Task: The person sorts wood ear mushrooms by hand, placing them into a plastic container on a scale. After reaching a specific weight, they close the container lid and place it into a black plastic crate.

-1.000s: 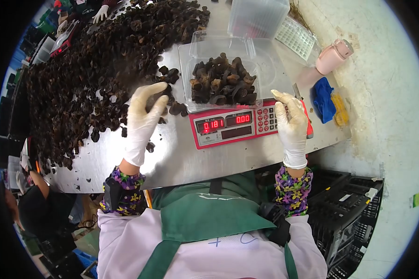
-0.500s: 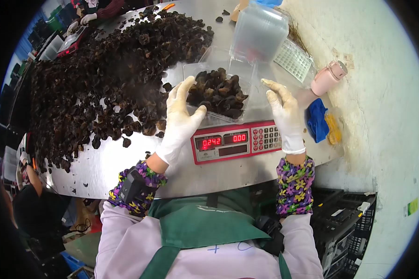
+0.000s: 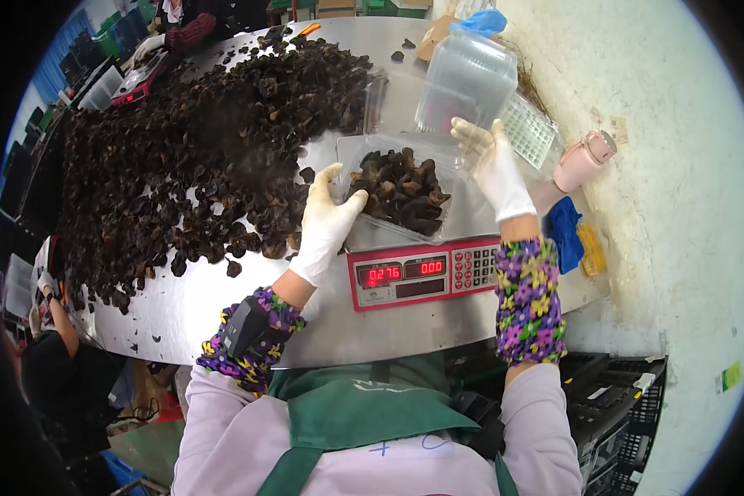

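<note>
A clear plastic box (image 3: 388, 231) holding a heap of dark wood ear mushrooms (image 3: 401, 190) sits on a red digital scale (image 3: 463, 285), whose left display reads about 0.276. At the left side of the box is my left hand (image 3: 326, 227), in a white glove, thumb and fingers spread along its rim. My right hand (image 3: 494, 169), gloved too, is raised past the box's right edge. Its fingers are apart and hold nothing, close below a stack of clear plastic boxes (image 3: 469, 83). The clear lid (image 3: 395, 99) of the filled box lies folded back behind it.
A large pile of wood ear mushrooms (image 3: 198, 149) covers the left of the steel table (image 3: 322, 331). At right are a white tablet tray (image 3: 529, 131), pink bottle (image 3: 585, 161) and blue bag (image 3: 565, 236) against the wall. Other people work at the far left.
My right hand has moved up and away from the box's right side toward the stack. The scale reading rose from 0.242 to about 0.276. The view has tilted slightly upward.
</note>
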Demonstrator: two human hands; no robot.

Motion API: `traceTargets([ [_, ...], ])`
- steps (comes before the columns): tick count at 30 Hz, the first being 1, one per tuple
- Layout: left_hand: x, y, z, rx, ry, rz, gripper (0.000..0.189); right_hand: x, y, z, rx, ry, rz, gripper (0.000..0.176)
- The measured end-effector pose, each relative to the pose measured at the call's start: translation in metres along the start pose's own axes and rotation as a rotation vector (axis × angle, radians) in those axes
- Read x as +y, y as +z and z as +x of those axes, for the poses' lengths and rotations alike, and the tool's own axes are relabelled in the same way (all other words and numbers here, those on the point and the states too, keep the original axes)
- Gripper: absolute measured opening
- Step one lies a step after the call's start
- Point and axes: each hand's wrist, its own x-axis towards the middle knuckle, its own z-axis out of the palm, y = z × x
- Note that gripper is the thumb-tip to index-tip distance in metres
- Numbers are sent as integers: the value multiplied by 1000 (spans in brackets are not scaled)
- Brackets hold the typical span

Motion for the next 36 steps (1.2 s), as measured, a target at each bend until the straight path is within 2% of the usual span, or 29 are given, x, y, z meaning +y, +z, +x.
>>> traceTargets([
  [1,6,-6,-2,-31,-41,-85,57,-14,15,-26,-48,-97,-92,42],
  [2,8,-11,-4,-61,-83,-171,53,-10,17,-43,-49,-95,-97,42],
  [3,4,-13,-3,-8,-126,-359,46,-5,17,-60,-112,-182,-353,37],
  [4,4,-28,-1,-105,-299,-536,41,1,18,-77,-173,-268,-607,34],
  [6,15,-39,-8,-221,-326,-552,33,27,29,-112,56,-703,-1151,45],
  [7,12,-39,-9,-224,-326,-555,33,41,29,-118,203,-852,-1227,51],
  [8,7,-38,-10,-263,-290,-564,28,53,23,-123,208,-849,-1230,51],
  [10,1,-38,-11,-318,-255,-570,25,60,22,-135,213,-46,-737,44],
  [11,1,-40,-8,-345,-346,-599,24,57,19,-137,121,139,-511,31],
  [13,-1,-42,-1,-387,-478,-648,17,55,24,-139,144,150,-423,27],
  [16,-11,-43,13,-449,-477,-626,14,49,33,-141,157,162,-316,19],
  [19,-17,-48,18,-520,-414,-638,11,52,32,-137,129,267,-151,12],
  [22,-18,-56,-2,-583,-404,-621,14,51,29,-144,121,250,-207,11],
  [24,-17,-57,-21,-560,-320,-628,12,51,27,-154,128,228,-235,11],
  [25,-15,-60,-30,-577,-321,-624,12,50,26,-162,103,202,-318,11],
  [26,-11,-63,-39,-597,-241,-612,12,49,25,-170,82,176,-401,10],
  [27,-6,-66,-48,-623,-158,-602,12,51,28,-181,145,83,-424,12],
  [28,1,-68,-58,-660,-156,-601,12,55,28,-187,182,78,-419,12],
  [30,14,-65,-80,-677,-98,-748,17,64,21,-207,250,-182,-227,25],
  [32,21,-56,-108,-727,-44,-885,19,44,61,-242,419,-193,231,45],
  [33,26,-47,-119,-768,-18,-832,19,59,51,-250,308,-198,349,62],
  [34,28,-36,-130,-807,10,-779,20,53,63,-263,326,-180,443,69],
  [36,25,-7,-154,-914,98,-739,26,41,58,-278,315,-511,351,71],
])
